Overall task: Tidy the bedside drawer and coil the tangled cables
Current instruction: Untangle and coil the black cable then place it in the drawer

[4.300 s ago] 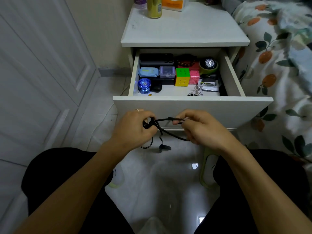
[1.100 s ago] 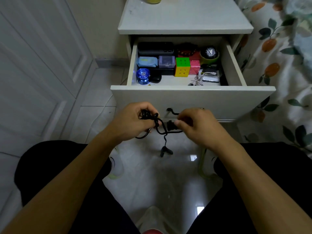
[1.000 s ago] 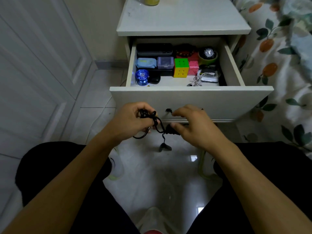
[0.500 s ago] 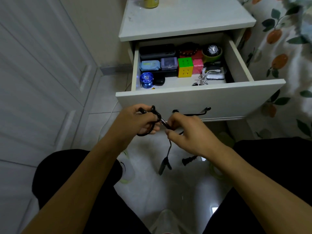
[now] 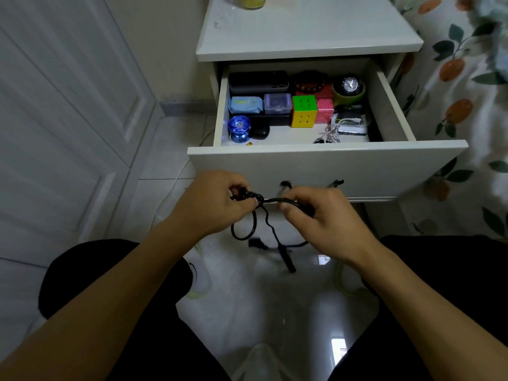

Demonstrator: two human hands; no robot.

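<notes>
the black cable [image 5: 275, 199] is held in front of the open drawer [image 5: 327, 166], stretched in a short, taut span between both hands so the knot can be worked loose. the left hand [image 5: 213, 206] has its fingers curled tight around the bunched, knotted part, pinning it as an anchor, while the right hand [image 5: 320, 215] pinches the free run between thumb and fingertips, seemingly to draw it out straight for coiling. below the hands a slack loop and two stiff plug ends dangle over the glossy tiled floor [image 5: 275, 312]; the cord looks thin, matte and rubbery, though the motion blur makes its finish hard to judge. inside the smooth white drawer sit hard-edged things packed in rows: a glossy puzzle cube [image 5: 303, 111], a pink box [image 5: 324, 110], a translucent blue yo-yo [image 5: 239, 129], a round-faced watch [image 5: 349, 85], and a thin white cable [image 5: 334, 133] lying in a loose tangle near the front, probably the next to coil.
</notes>
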